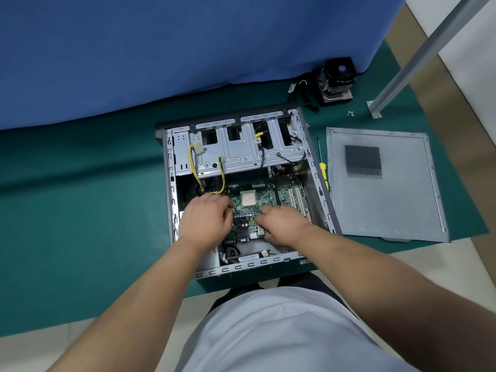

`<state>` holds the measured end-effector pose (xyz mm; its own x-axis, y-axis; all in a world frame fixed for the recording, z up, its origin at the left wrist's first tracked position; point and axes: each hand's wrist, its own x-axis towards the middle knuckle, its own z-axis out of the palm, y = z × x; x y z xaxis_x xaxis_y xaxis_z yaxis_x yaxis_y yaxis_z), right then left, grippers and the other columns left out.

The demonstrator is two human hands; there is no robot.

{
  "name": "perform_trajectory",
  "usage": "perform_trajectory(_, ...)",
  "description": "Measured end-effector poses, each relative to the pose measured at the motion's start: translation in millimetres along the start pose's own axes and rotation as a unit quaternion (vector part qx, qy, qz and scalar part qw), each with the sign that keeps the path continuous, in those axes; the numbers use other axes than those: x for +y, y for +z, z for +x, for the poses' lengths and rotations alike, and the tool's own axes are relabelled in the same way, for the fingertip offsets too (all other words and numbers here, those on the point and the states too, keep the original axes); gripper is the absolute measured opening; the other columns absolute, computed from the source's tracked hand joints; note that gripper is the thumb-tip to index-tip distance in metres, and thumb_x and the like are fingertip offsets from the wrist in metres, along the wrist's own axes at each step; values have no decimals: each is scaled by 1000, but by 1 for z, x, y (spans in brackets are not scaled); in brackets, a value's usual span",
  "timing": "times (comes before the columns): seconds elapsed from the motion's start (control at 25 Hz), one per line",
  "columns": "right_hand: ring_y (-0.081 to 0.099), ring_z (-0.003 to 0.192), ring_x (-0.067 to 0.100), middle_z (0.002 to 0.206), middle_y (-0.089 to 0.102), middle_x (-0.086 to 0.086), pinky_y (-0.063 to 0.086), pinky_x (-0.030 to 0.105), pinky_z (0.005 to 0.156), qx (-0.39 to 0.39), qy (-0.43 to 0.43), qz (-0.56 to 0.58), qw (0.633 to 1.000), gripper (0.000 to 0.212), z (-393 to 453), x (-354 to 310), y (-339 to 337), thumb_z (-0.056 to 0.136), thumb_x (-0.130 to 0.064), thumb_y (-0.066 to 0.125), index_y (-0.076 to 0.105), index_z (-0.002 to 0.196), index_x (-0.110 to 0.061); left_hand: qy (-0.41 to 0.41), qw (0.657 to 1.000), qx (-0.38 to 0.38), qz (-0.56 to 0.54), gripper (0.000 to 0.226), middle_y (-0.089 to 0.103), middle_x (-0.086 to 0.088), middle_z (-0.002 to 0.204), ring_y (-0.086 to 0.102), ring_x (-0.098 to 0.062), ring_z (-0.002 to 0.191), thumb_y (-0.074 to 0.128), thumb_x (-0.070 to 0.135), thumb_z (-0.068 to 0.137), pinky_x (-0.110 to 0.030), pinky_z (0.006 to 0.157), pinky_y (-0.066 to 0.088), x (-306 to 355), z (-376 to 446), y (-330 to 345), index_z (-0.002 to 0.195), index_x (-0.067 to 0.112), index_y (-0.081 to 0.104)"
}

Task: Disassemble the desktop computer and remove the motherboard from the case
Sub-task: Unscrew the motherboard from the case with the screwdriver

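Observation:
An open grey computer case [171,183] lies on its side on a green mat. Inside it sits the green motherboard [257,189] with a bare silver CPU [248,198] at its centre. Both my hands reach into the case. My left hand [205,220] rests on the board's left edge, fingers curled down over it. My right hand [281,224] lies on the board's lower right part, fingers bent and pressing at the edge near the rear ports. Whether the board is lifted off the case I cannot tell. Yellow and black power cables [194,167] hang from the drive cage [241,151].
The removed side panel [397,205] lies right of the case. A yellow-handled screwdriver [322,167] rests between them. The CPU cooler [336,81] with its cable, loose screws [350,113] and a metal post [418,57] stand at the back right. A blue cloth [161,49] covers the far side.

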<state>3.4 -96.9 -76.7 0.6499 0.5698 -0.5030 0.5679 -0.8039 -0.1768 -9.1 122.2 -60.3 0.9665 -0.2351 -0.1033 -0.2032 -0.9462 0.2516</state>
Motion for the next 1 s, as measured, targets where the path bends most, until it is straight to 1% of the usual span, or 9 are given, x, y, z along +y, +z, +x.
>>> perform_trajectory(0.16, 60, 101, 24, 109, 54, 3, 54, 37, 83, 43, 9, 57, 997, 37, -10, 3, -2, 91, -35, 73, 62, 121, -17, -9, 1000, 9, -18, 26, 74, 8, 101, 67, -17, 94, 50, 31, 95, -33, 84, 52, -2, 0, 0, 108, 26, 72)
perform_trajectory(0.32, 53, 111, 22, 116, 51, 1, 47, 33, 81, 79, -10, 80, 994, 36, -24, 9, -11, 97, -36, 66, 62, 126, -17, -24, 998, 21, -51, 26, 74, 9, 104, 68, -16, 97, 52, 28, 94, -32, 82, 51, -1, 2, 0, 110, 27, 73)
perform_trajectory(0.44, 49, 115, 20, 123, 51, 1, 47, 34, 92, 96, -23, 90, 991, 42, -33, 10, -23, 100, -38, 60, 57, 137, -18, -32, 993, 24, -115, 28, 73, 12, 113, 67, -13, 101, 52, 30, 96, -32, 83, 52, -1, -1, -7, 116, 30, 72)
perform_trajectory(0.52, 51, 115, 20, 127, 50, 1, 45, 33, 92, 100, -24, 94, 990, 44, -38, 11, -33, 102, -38, 56, 53, 141, -19, -54, 979, 10, -198, 26, 70, 19, 113, 66, -6, 92, 52, 35, 98, -27, 77, 52, -2, -2, -14, 117, 37, 70)
perform_trajectory(0.6, 56, 110, 23, 130, 49, 2, 44, 32, 87, 97, -21, 97, 990, 45, -44, 10, -44, 103, -38, 53, 51, 143, -18, -119, 942, -25, -311, 20, 71, 24, 102, 65, 1, 79, 55, 39, 99, -23, 69, 50, -1, 1, -25, 113, 44, 69)
perform_trajectory(0.68, 58, 107, 24, 132, 47, 3, 46, 34, 88, 94, -16, 114, 989, 48, -48, 8, -53, 104, -39, 52, 48, 146, -18, -173, 903, -43, -391, 16, 72, 21, 95, 65, 3, 78, 60, 36, 99, -20, 67, 47, -1, 9, -37, 105, 44, 72)
perform_trajectory(0.72, 58, 106, 24, 133, 47, 2, 47, 35, 89, 92, -14, 127, 988, 49, -50, 6, -57, 105, -40, 51, 47, 148, -17, -196, 884, -46, -423, 16, 73, 18, 97, 65, 3, 82, 62, 32, 99, -21, 69, 46, -2, 13, -41, 103, 42, 74)
perform_trajectory(0.88, 56, 108, 18, 136, 45, -1, 45, 33, 94, 66, -8, 161, 985, 54, -57, 0, -74, 104, -42, 52, 43, 152, -18, -294, 788, -64, -537, 24, 72, -1, 114, 66, -19, 97, 63, 8, 97, -32, 80, 51, -4, 16, -53, 105, 27, 76)
perform_trajectory(1.0, 53, 97, 10, 132, 46, -5, 42, 30, 90, 59, -4, 199, 978, 54, -64, -3, -89, 103, -45, 55, 47, 150, -20, -311, 741, -70, -591, 35, 68, -8, 121, 67, -19, 91, 62, -11, 91, -27, 68, 53, -3, 11, -61, 109, 16, 74)
